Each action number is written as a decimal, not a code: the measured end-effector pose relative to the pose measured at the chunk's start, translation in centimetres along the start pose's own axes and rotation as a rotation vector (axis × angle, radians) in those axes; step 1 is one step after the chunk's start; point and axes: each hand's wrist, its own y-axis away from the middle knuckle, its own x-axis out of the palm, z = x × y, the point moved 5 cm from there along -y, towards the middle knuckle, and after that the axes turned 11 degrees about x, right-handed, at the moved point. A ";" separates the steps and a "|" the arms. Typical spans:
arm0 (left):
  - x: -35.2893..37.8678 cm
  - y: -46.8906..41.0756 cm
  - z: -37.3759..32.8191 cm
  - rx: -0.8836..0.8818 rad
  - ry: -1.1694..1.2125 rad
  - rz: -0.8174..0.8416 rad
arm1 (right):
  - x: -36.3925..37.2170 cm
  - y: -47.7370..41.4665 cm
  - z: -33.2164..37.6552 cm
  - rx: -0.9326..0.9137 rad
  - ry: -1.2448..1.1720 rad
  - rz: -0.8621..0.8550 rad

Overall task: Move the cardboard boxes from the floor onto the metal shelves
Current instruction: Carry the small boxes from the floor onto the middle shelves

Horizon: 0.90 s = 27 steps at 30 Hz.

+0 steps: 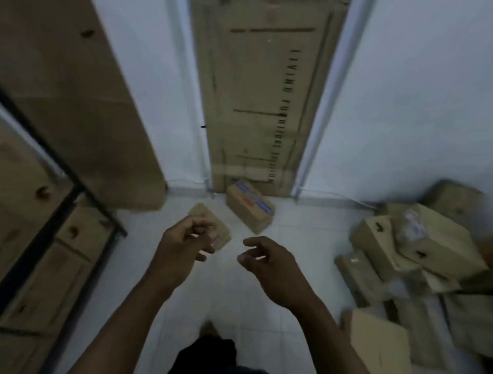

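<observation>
Left grip (186, 240) and right grip (267, 261) are loosely curled and hold nothing. I am between loads. A flat box (207, 215) lies on the floor (235, 293) at 12 o'clock, with a taped box (250, 205) just beyond it. Next I must stoop, grasp one and carry it to the metal shelves (78, 189) at 9 o'clock.

Box pile (423, 251) blurred, metal shelf (30, 258) cropped left, carton print (283, 115) seemingly illegible

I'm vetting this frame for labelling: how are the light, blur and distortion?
Head view: dim, bluish light; motion blur smears the box pile at right and the left hand and right hand; the wide-angle lens splays the shelf frame and tall carton.
</observation>
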 end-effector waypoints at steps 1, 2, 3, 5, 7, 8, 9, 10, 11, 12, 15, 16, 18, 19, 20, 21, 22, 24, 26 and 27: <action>1.7 -1.0 -0.3 0.007 -0.009 0.043 | -1.3 0.0 -0.7 0.022 -0.030 -0.028; 3.4 -1.9 -0.7 0.020 -0.014 0.088 | -2.6 0.1 -1.4 0.042 -0.054 -0.059; 5.9 -3.0 -1.0 0.032 -0.020 0.149 | -4.5 0.1 -2.6 0.069 -0.084 -0.108; 10.7 -5.2 -1.5 0.044 -0.026 0.252 | -7.8 0.3 -4.7 0.117 -0.124 -0.195; 15.6 -7.3 -2.2 0.058 -0.012 0.364 | -11.0 0.3 -6.8 0.176 -0.164 -0.276; 18.0 -8.4 -2.6 0.067 -0.002 0.417 | -12.7 0.2 -7.7 0.206 -0.187 -0.315; 20.4 -9.4 -2.8 0.077 0.005 0.466 | -14.3 0.1 -8.5 0.236 -0.213 -0.354; 22.6 -10.5 -3.1 0.083 0.009 0.513 | -16.0 -0.1 -9.3 0.263 -0.243 -0.392; 24.7 -11.5 -3.4 0.084 0.009 0.556 | -17.6 -0.3 -9.9 0.287 -0.271 -0.428; 26.5 -12.6 -3.6 0.087 0.010 0.591 | -19.1 -0.5 -10.4 0.304 -0.295 -0.456; 31.3 -16.4 -4.1 0.085 0.019 0.672 | -23.8 -1.6 -12.0 0.365 -0.334 -0.505; 32.6 -17.8 -4.2 0.080 0.015 0.687 | -25.4 -1.9 -12.5 0.383 -0.338 -0.528; 35.5 -20.6 -4.3 0.074 0.005 0.722 | -28.6 -2.4 -13.6 0.419 -0.371 -0.610; 37.1 -21.9 -4.3 0.073 -0.004 0.748 | -30.1 -2.6 -14.3 0.440 -0.393 -0.656; 38.8 -23.2 -4.3 0.071 -0.015 0.778 | -31.6 -2.9 -15.0 0.464 -0.419 -0.691; 40.7 -24.3 -4.3 0.065 -0.027 0.806 | -32.9 -3.0 -15.8 0.492 -0.456 -0.713; 42.7 -25.1 -4.3 0.058 -0.040 0.834 | -34.2 -3.0 -16.6 0.519 -0.500 -0.728; 46.9 -26.5 -4.2 0.042 -0.059 0.884 | -36.6 -3.1 -18.3 0.568 -0.591 -0.744; 51.4 -27.6 -3.6 0.019 -0.096 0.938 | -39.2 -3.6 -20.4 0.626 -0.659 -0.754; 53.7 -28.1 -3.2 0.002 -0.115 0.962 | -40.6 -4.1 -21.6 0.648 -0.695 -0.765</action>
